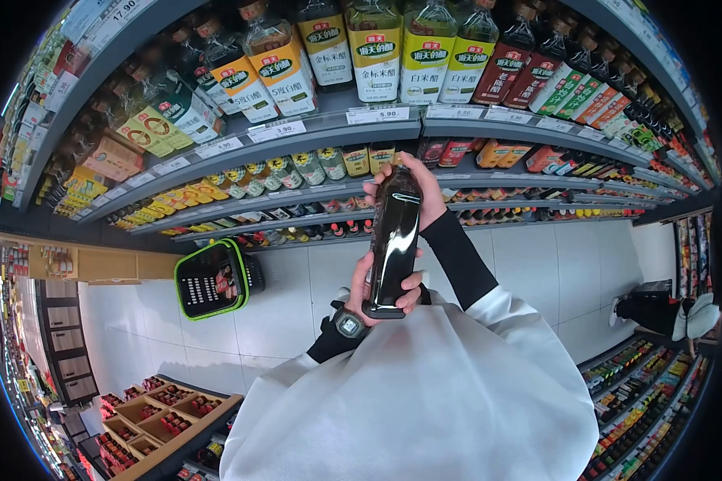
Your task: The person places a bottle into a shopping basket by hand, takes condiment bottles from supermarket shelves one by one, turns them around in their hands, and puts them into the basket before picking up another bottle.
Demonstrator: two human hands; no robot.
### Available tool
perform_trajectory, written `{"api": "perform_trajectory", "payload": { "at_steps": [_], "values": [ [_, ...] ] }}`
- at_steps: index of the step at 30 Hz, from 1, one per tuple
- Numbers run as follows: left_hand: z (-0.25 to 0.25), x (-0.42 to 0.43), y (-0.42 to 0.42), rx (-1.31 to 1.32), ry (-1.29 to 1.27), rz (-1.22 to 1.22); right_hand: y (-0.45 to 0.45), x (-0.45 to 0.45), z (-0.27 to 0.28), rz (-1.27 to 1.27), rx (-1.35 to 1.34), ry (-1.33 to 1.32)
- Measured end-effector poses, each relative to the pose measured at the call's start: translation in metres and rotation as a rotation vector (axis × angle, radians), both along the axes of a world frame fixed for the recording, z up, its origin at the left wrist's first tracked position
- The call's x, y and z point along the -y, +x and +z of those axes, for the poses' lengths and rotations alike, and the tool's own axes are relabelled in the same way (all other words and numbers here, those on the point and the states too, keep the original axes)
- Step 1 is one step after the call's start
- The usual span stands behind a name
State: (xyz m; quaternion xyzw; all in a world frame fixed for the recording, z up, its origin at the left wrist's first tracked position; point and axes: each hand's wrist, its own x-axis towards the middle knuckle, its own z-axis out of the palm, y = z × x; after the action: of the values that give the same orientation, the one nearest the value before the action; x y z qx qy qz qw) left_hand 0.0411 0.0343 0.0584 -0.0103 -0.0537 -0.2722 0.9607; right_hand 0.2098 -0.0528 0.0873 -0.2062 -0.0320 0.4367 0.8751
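A tall bottle [395, 232] filled with dark liquid is held in both my hands in front of my chest, its cap end pointing at the shelf. My right hand [427, 188] is closed around the neck and upper part. Around the base wraps my left hand [363, 298], its fingertips showing on the bottle's right side. A digital watch [350, 325] sits on my left wrist. No label shows on the side facing me; the glass only reflects light.
Ahead is a curved shelf [321, 124] with price tags and rows of vinegar bottles [375, 56]. A black basket [186, 264] with a green rim stands on the tiled floor, something red inside. Wooden bins [208, 407] are lower left. Another person [666, 317] stands at far right.
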Motion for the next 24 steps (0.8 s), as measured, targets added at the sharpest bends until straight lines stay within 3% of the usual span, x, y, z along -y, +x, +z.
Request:
{"api": "perform_trajectory", "payload": {
  "at_steps": [10,24],
  "values": [
    [0.009,-0.005,-0.003,-0.014,0.297,0.003,0.0,0.009,0.006,-0.01,0.144,-0.207],
    [-0.007,0.005,-0.007,-0.213,0.8,0.11,0.005,0.001,-0.03,0.033,-0.026,-0.391]
  ]
}}
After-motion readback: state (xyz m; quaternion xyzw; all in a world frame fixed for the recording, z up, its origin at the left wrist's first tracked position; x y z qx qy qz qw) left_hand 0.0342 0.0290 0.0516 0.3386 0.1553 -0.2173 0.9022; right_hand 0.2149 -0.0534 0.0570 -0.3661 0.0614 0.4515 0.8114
